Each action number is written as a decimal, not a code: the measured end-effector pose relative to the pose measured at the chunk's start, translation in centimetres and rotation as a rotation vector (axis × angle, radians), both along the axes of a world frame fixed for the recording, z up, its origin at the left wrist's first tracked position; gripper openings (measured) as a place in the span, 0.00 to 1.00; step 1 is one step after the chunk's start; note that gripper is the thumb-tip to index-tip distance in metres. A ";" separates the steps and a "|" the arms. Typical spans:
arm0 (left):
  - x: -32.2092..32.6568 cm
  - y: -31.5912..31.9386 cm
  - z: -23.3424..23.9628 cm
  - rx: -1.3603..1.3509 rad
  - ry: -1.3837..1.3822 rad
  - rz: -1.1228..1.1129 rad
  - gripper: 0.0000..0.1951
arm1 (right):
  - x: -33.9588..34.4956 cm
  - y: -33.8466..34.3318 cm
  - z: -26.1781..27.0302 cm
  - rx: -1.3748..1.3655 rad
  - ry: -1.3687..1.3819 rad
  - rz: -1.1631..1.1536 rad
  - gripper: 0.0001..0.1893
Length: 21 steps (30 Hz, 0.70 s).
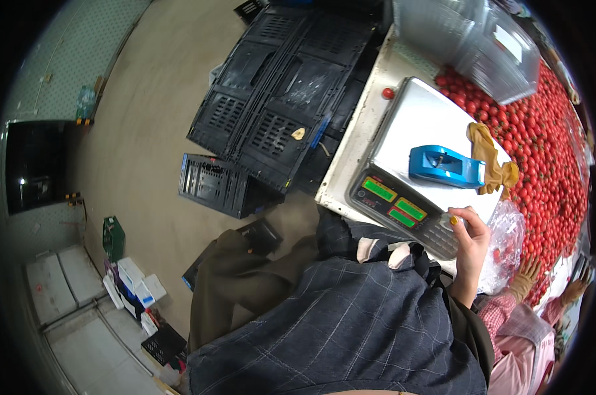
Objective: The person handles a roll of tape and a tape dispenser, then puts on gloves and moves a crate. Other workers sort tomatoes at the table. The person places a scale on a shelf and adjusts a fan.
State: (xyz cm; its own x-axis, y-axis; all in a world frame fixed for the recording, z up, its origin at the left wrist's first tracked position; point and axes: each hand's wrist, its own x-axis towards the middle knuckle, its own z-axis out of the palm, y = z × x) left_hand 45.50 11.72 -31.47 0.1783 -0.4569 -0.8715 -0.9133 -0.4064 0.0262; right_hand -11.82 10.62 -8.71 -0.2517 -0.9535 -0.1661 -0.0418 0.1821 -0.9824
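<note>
My right hand is over the keypad of a digital scale, thumb and fingers bent together. A small clear, round-looking item shows at its fingertips; what it is cannot be made out. On the scale's white plate lies a blue tape dispenser. Next to it are crumpled tan gloves, partly over the plate's edge. Three green displays on the scale are lit. My left hand is out of view.
Many small red tomatoes cover the table on the right, with clear plastic boxes behind. A plastic bag lies beside the scale. Black folding crates stand left of the table. A gloved hand of a co-worker touches the tomatoes.
</note>
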 end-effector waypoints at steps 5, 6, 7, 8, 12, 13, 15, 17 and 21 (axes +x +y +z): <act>-2.9 -3.0 -0.5 -0.381 0.454 0.767 0.22 | 0.8 -0.5 -0.2 0.032 0.022 0.031 0.07; -4.5 -4.5 0.0 -0.522 0.584 0.859 0.21 | 0.9 -0.7 -0.2 0.022 0.018 0.052 0.07; -6.3 -6.0 0.7 -0.636 0.701 0.941 0.20 | 1.1 -0.8 -0.2 0.046 0.002 0.068 0.07; -7.7 -7.6 1.9 -0.682 0.777 0.862 0.21 | 1.2 -0.9 -0.1 0.053 0.008 0.076 0.07; -12.6 -11.9 6.5 -0.844 1.217 0.826 0.20 | 1.5 -1.0 0.2 0.052 0.017 0.096 0.07; -13.0 -12.6 7.3 -0.838 1.282 0.829 0.20 | 1.5 -0.9 0.3 0.054 0.030 0.098 0.07; -13.3 -13.3 7.9 -0.841 1.436 0.829 0.20 | 1.4 -0.7 0.3 0.057 0.052 0.098 0.07; -12.9 -13.4 7.4 -0.778 1.243 0.763 0.21 | 1.3 -0.5 0.3 0.066 0.048 0.086 0.07; -12.2 -12.2 4.3 -0.724 0.712 0.826 0.23 | 1.3 -0.1 0.1 0.057 0.072 0.060 0.07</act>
State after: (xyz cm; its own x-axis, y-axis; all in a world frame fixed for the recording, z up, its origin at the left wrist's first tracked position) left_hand 33.33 -0.50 -27.17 0.2343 -0.8368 -0.4948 -0.0986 -0.5268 0.8443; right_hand -10.56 10.48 -8.65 -0.2076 -0.9567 -0.2039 -0.1242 0.2325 -0.9646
